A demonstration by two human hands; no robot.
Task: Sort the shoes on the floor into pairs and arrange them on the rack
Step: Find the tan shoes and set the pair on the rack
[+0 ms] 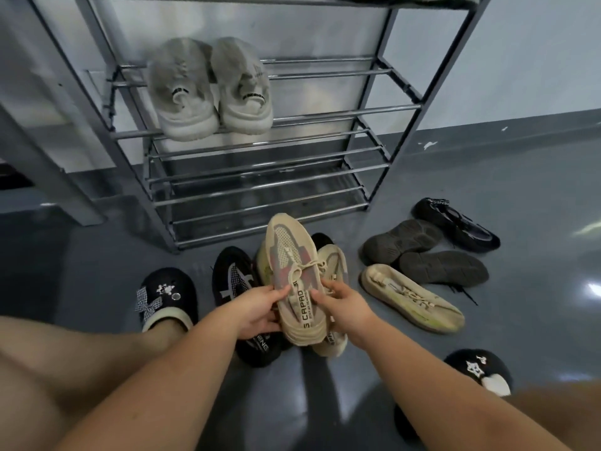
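Note:
A beige knit sneaker [292, 275] with a "CAPAO" heel strap is held above the floor, toe pointing at the metal shoe rack [260, 177]. My left hand [257, 309] grips its left side near the heel. My right hand [344, 307] grips its right side. A second beige sneaker [335, 262] lies just beneath and to the right, partly hidden. A third beige sneaker [413, 297] lies on its side further right. A black knit sneaker [234, 281] lies to the left of my hands. A pair of grey-white shoes [208, 92] sits on an upper rack shelf.
Two dark shoes lie sole-up [422, 252] at the right, with a black sneaker [455, 226] behind them. I wear black slippers with charms, left [166, 297] and right [481, 372]. The rack's lower shelves [260, 196] hold no shoes. Grey floor spreads to the right.

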